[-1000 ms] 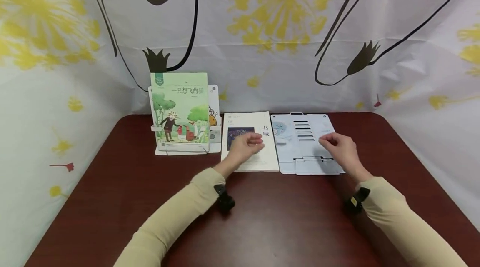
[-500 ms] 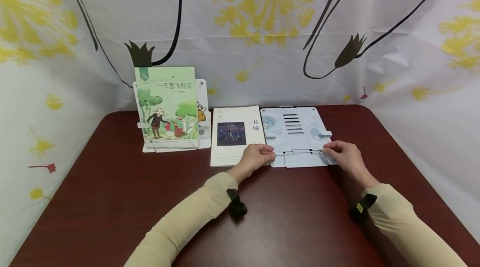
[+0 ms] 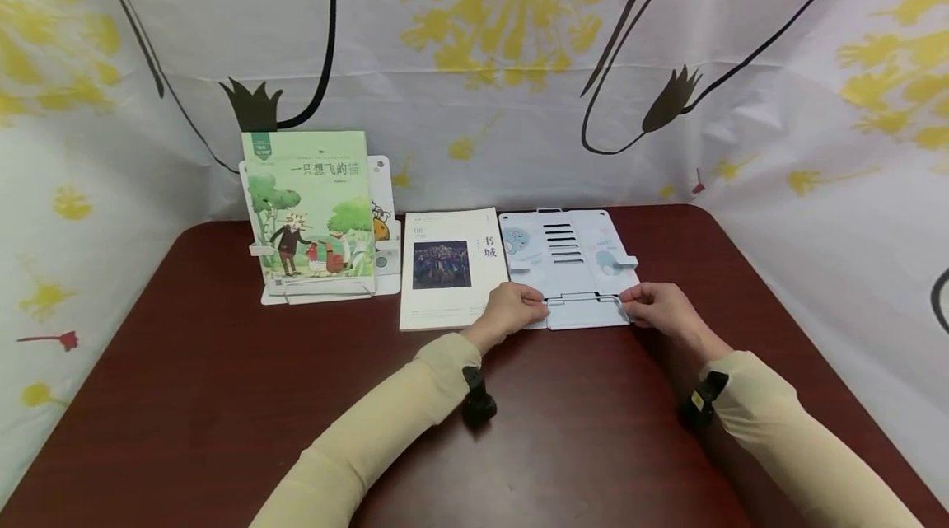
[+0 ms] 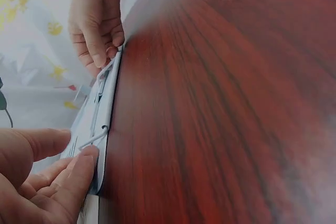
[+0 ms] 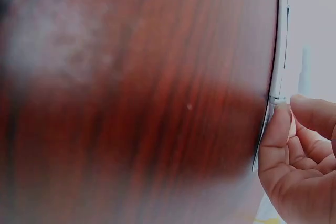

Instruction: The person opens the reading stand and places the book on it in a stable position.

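Note:
A white folding book stand point(image 3: 526, 273) lies flat on the table, slotted back panel up. Along its front edge is a wire page holder point(image 3: 615, 303), its bent ends raised in the left wrist view. My left hand point(image 3: 511, 310) is at the wire's left end; the left wrist view shows an index fingertip point(image 4: 90, 152) against the wire and the thumb apart from it. My right hand point(image 3: 663, 310) pinches the wire's right end between thumb and index finger point(image 5: 278, 129). The stand's lower front corners are partly hidden by the hands.
A white magazine point(image 3: 445, 314) with a dark picture lies left of the stand, its edge close to my left hand. Farther left, a green picture book point(image 3: 319, 190) stands upright on a second stand point(image 3: 387, 264). A patterned cloth point(image 3: 474, 100) hangs behind the table point(image 3: 563, 446).
Both hands have come toward the stand's front edge, from above the magazine and the stand, and now meet the wire holder's ends. The head view has shifted, moving objects leftward in the picture.

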The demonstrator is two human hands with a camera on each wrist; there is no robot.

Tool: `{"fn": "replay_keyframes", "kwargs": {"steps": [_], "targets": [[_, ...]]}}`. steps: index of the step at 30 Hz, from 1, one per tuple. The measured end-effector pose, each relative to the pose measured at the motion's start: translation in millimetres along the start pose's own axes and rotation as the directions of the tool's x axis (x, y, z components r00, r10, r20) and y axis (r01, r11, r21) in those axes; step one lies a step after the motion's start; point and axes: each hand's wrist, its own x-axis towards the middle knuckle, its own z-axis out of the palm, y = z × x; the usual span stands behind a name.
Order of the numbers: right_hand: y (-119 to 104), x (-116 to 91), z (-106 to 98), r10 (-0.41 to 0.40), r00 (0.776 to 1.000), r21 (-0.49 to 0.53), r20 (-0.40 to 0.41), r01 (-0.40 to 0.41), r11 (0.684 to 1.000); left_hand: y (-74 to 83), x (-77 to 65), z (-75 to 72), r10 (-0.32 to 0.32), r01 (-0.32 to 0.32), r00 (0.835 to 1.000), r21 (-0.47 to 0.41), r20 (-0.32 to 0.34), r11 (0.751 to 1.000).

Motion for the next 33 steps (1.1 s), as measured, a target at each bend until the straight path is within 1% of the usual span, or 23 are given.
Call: {"fn": "replay_keyframes", "kwargs": {"steps": [3, 10, 13, 16, 19, 22, 24, 26, 29, 33], "targets": [[1.4, -0.3, -1.4, 0.006, 1.000, -0.004, 0.020, -0.006, 1.000, 2.9, 2.1, 4.7, 0.011, -0.011, 1.000, 0.069, 0.012, 0.998], [-3.7, 5.4, 0.7, 0.050, 0.996, 0.006, 0.075, -0.050, 0.999, 0.4, 4.3, 9.2, 0.027, -0.022, 0.999, 0.137, -0.030, 0.990], [-3.2, 5.4, 1.0, 0.040, 0.996, 0.021, 0.083, -0.041, 0.999, 1.4, 2.9, 10.7, 0.032, -0.024, 0.999, 0.182, -0.042, 0.983], [-2.1, 4.7, 0.9, 0.024, 0.996, 0.026, 0.086, -0.027, 0.999, 1.3, 2.5, 12.4, 0.050, -0.039, 0.998, 0.203, -0.047, 0.978], [0.1, 4.3, -0.2, 0.006, 0.996, 0.009, 0.093, -0.007, 1.000, 0.1, 1.9, 14.2, 0.110, -0.097, 0.993, 0.215, -0.051, 0.972], [2.0, 4.2, -1.6, -0.022, 0.993, -0.006, 0.113, 0.023, 1.000, -2.4, -0.2, 15.9, 0.194, -0.177, 0.979, 0.236, -0.054, 0.956], [2.8, 4.4, -2.6, -0.039, 0.991, -0.008, 0.126, 0.040, 0.999, -4.5, -1.9, 17.3, 0.266, -0.243, 0.962, 0.269, -0.054, 0.932], [3.1, 3.5, -3.9, -0.076, 0.986, -0.011, 0.147, 0.079, 0.997, -6.0, -3.4, 18.3, 0.331, -0.301, 0.942, 0.307, -0.049, 0.903], [3.3, 1.1, -6.1, -0.132, 0.976, -0.016, 0.171, 0.137, 0.990, -6.8, -5.4, 19.6, 0.413, -0.367, 0.910, 0.392, -0.036, 0.844], [4.7, -3.0, -8.3, -0.225, 0.957, -0.043, 0.183, 0.236, 0.971, -4.0, -8.6, 19.9, 0.486, -0.420, 0.874, 0.497, -0.003, 0.759]]}}
